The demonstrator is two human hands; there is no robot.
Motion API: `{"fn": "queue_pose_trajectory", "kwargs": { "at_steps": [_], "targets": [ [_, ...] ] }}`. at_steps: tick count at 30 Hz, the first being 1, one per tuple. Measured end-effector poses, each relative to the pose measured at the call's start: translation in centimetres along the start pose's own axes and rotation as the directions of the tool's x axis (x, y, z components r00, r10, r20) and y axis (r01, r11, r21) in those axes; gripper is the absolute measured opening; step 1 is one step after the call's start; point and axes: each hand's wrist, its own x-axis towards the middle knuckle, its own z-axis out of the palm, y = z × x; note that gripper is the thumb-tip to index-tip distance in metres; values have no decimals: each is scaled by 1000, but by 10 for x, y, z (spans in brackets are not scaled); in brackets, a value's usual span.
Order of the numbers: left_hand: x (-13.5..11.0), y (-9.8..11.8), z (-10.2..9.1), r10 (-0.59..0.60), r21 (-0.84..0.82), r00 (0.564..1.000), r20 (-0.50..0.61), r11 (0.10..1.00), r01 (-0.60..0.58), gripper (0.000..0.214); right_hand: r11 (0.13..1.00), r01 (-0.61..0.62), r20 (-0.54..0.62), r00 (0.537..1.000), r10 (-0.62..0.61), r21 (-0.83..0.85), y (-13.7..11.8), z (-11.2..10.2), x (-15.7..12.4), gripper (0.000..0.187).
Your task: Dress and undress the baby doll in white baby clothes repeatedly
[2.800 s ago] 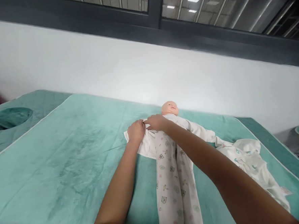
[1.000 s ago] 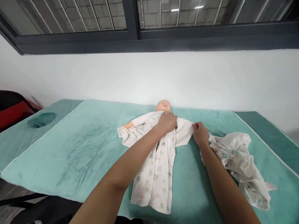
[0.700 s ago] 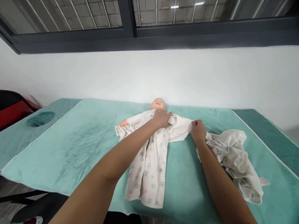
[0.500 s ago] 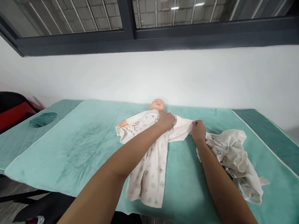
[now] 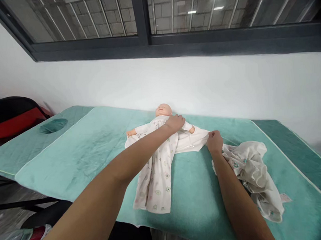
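A baby doll (image 5: 163,109) lies on its back near the far edge of a teal towel-covered table (image 5: 78,154). It wears a white onesie (image 5: 156,171) printed with small animals, whose legs trail toward me. My left hand (image 5: 174,122) lies on the doll's chest by the collar, fingers curled on the fabric. The doll's bare arm (image 5: 189,129) sticks out to the right of it. My right hand (image 5: 214,142) is closed, pinching the edge of the onesie's open right flap (image 5: 191,141), which lies spread on the towel.
A second crumpled white printed garment (image 5: 254,172) lies right of my right forearm. A white wall and dark window frame stand behind the table. A black and red seat (image 5: 10,118) is at the left, a bottle (image 5: 23,238) on the floor.
Both hands were at the doll's left sleeve; now the left hand is on the chest and the right hand holds the right flap. The doll's right arm has come bare of the cloth.
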Motion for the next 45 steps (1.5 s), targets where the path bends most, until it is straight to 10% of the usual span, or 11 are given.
{"fn": "queue_pose_trajectory", "kwargs": {
  "at_steps": [8, 16, 20, 24, 28, 33, 37, 45],
  "targets": [
    [-15, -28, -9, -111, -4, 994, -24, 994, 111, 28, 995, -34, -22, 999, 36, 92, 4, 1, 5, 22],
    [-14, 36, 11, -33, -115, 999, -9, 993, 31, 26, 974, 57, 2, 998, -59, 221, 2, 0, 6, 36],
    [-46, 28, 5, -9, -259, 994, -109, 966, -19, 24, 960, 168, -55, 986, -159, 224, 0, -9, 0, 36],
    [-109, -28, 21, -290, -696, 872, -394, 714, -77, 26, 851, 502, -162, 863, -479, 157, -10, -15, -20, 26],
    [-149, -72, 75, -628, -909, 726, -278, 417, 13, 29, 762, 539, -10, 819, -574, 358, -34, 4, -54, 23],
    [-146, -80, 117, -662, -977, 732, -161, 210, -25, 35, 766, 283, 309, 792, -526, 577, -69, 53, -77, 40],
    [-142, -85, 118, -606, -983, 782, -146, 178, -46, 36, 800, 216, 229, 887, -400, 559, -85, 75, -71, 47],
    [-146, -95, 120, -505, -994, 863, 8, -97, -48, 55, 814, 120, 291, 896, -335, 568, -92, 69, -65, 49]
  ]
}}
